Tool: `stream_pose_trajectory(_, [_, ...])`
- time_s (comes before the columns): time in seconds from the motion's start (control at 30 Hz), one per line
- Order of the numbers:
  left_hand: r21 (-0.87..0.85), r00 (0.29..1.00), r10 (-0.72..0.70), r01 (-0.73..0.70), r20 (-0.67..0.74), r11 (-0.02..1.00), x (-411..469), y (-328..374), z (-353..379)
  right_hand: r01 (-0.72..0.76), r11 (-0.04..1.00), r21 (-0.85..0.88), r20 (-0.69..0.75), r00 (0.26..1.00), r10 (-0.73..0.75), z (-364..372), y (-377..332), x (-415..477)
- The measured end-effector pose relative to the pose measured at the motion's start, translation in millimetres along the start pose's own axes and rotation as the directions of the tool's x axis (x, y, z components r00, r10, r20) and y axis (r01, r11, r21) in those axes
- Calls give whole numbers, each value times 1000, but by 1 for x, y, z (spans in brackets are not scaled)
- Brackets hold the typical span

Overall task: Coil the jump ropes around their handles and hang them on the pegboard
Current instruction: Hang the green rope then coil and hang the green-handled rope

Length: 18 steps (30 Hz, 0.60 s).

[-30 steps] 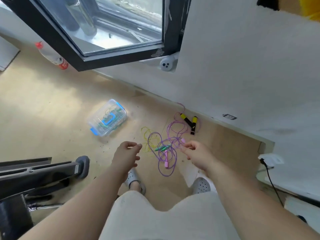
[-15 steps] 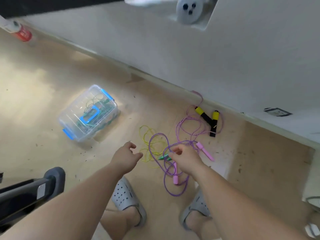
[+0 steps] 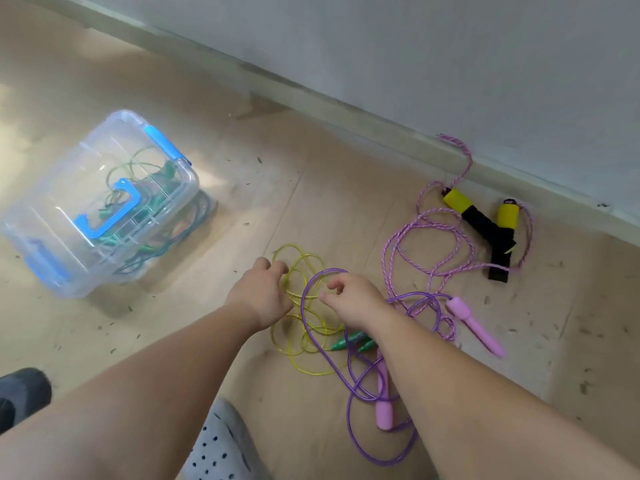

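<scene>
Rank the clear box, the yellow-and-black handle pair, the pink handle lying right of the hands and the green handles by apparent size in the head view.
1. clear box
2. yellow-and-black handle pair
3. pink handle
4. green handles, partly hidden, so unsure

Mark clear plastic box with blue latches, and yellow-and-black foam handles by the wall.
Clear plastic box with blue latches (image 3: 81, 180): head view, on its lid.
Yellow-and-black foam handles (image 3: 479, 221): head view, one handle's black grip.
</scene>
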<state>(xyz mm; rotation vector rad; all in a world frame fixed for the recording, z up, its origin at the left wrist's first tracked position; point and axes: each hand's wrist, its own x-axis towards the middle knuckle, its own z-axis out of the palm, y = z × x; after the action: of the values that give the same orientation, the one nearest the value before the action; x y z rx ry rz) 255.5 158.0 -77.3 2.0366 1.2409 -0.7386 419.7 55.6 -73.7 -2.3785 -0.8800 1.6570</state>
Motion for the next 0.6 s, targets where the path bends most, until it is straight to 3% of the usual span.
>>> stream_pose_trajectory(0.1, [200, 993, 50, -71, 106, 977, 7, -7, 26, 0, 998, -70, 17, 1000, 1, 11, 13, 12])
stream_pose_trajectory(0.17, [252, 997, 35, -52, 73, 966, 7, -9, 43, 17, 993, -116, 16, 1000, -15, 15, 20, 13])
stream_pose_trajectory(0.27, [283, 998, 55, -56, 9, 957, 10, -11, 56, 45, 990, -135, 21, 999, -42, 18, 26, 15])
stream_pose_trajectory(0.47, [368, 993, 109, -119, 50, 922, 20, -13, 50, 42, 990, -135, 36, 999, -37, 19, 28, 16])
stream_pose_trajectory(0.6, [330, 989, 145, -147, 30, 933, 13, -10, 23, -4, 988, -153, 54, 998, 12, 15, 27, 3])
